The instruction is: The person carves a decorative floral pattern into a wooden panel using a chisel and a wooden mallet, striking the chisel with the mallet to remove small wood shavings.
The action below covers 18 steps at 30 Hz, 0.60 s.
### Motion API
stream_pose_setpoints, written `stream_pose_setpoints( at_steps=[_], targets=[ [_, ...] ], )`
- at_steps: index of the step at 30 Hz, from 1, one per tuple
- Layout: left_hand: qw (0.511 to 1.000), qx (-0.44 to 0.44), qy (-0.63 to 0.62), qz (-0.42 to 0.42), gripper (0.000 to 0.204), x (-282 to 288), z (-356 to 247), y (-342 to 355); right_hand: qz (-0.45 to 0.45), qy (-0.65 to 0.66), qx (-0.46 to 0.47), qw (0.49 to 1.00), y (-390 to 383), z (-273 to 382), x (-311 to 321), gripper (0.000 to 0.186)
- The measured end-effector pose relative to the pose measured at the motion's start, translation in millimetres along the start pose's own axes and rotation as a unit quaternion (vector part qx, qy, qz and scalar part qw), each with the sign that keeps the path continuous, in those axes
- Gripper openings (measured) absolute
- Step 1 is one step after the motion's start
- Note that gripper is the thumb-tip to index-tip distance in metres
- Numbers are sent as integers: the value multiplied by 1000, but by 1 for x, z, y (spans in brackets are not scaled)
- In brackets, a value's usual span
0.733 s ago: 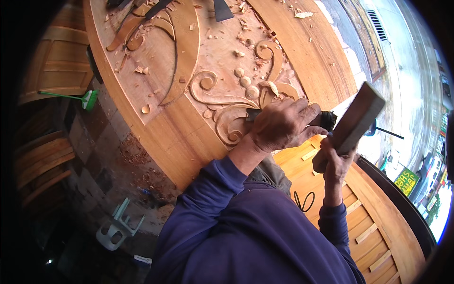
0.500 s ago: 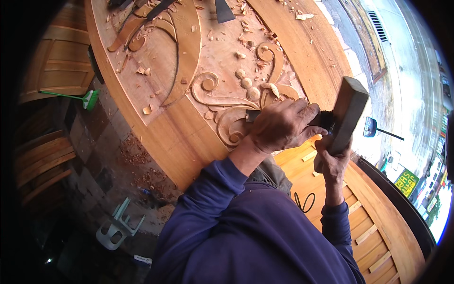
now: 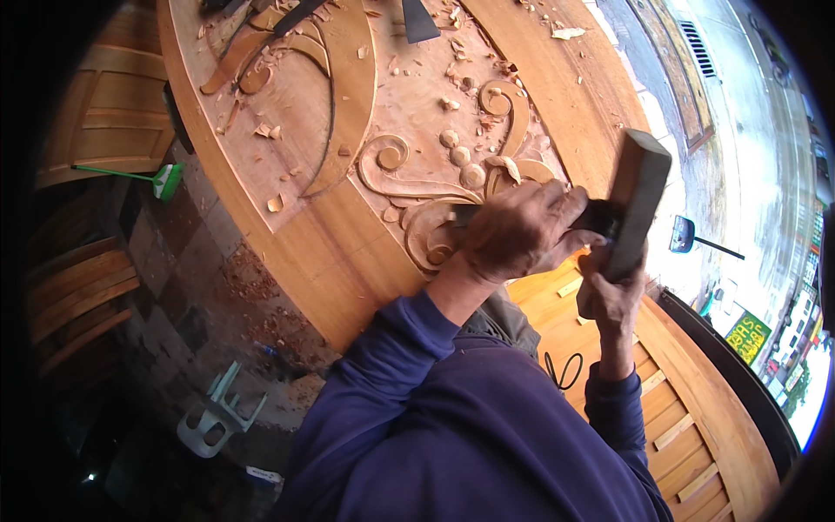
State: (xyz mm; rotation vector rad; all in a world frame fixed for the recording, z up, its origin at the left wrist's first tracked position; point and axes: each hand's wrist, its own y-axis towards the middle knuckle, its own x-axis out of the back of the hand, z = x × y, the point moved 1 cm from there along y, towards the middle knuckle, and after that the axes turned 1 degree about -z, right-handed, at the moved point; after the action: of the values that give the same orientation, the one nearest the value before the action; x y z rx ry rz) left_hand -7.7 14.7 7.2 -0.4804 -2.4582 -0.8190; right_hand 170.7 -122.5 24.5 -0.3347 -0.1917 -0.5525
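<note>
1. Over the near edge of the carved panel (image 3: 326, 252), the left hand (image 3: 526, 228) is closed around a chisel (image 3: 595, 215); its dark blade sticks out over a carved scroll on the panel, and its black handle end points toward the panel's right side.
2. Just beyond the panel's near right edge, the right hand (image 3: 614, 300) is clamped on a wooden mallet (image 3: 642, 187). The block is tilted, close by the chisel's handle end; whether they touch, I cannot tell.
3. On the panel lie wood shavings (image 3: 268, 131), scattered among the raised curls, and a flat dark tool (image 3: 421, 24) rests toward its far end.
4. Left of the panel, a green broom (image 3: 165, 183) and a pale plastic chair (image 3: 204, 431) are on the floor.
5. Right of the panel, well apart from it, is a dark dustpan (image 3: 683, 233).
</note>
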Motion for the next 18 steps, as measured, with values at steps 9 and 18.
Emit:
stream_pose_setpoints(
  at_steps=[9, 18],
  targets=[
    [996, -72, 40, 22, 52, -16, -23, -7, -86, 63, -12, 994, 4, -17, 31, 84],
    [1000, -10, 22, 20, 46, -10, -5, 3, -94, 14, -6, 995, 7, 9, 19, 67]
  ],
)
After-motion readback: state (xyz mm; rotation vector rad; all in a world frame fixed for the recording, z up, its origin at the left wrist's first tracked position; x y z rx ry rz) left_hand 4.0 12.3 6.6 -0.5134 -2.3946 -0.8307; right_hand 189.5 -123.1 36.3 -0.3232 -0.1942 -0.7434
